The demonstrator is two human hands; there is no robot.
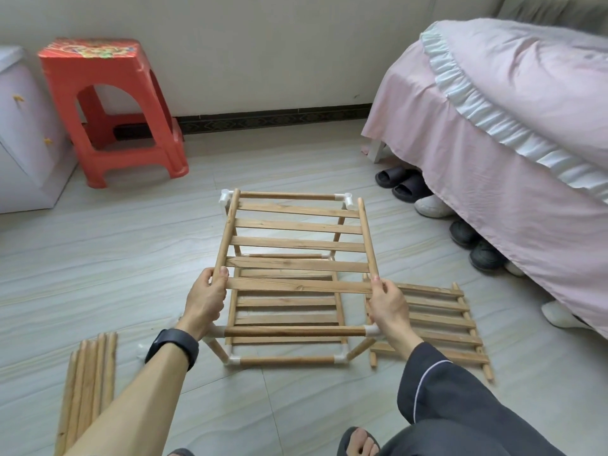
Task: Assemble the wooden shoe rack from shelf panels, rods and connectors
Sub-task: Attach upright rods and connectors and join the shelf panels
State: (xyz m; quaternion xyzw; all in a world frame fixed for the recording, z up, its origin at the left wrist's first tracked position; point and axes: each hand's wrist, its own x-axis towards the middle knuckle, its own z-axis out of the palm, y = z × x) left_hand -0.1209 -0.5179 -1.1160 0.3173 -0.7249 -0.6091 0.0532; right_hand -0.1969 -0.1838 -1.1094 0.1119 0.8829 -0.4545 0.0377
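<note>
A person holds a slatted shelf panel [296, 245] tilted over a half-built shoe rack [289, 359] in the middle of the bedroom floor, the left hand [207, 291] and the right hand [386, 304] each curled round the near end of one of the panel's side rails. The panel's far end reaches the white connectors [347, 199] at the rack's far top corners, though whether it is seated there cannot be told; its near end hangs above the near top rod [296, 331]. By the look of it the job is about half done: the base frame stands, a lower shelf [286, 302] is already in, and this second tier is not yet fixed. A spare panel [441, 324] lies flat on the floor just right of the rack and a bundle of loose rods [88, 383] lies near the floor's near left corner, suggesting more tiers to come. A red stool [112, 110] and a white cabinet [23, 133] stand by the far wall at left; a pink-covered bed [510, 126] fills the right, with shoes [404, 185] under its edge, near the spare panel but apart from the rack
</note>
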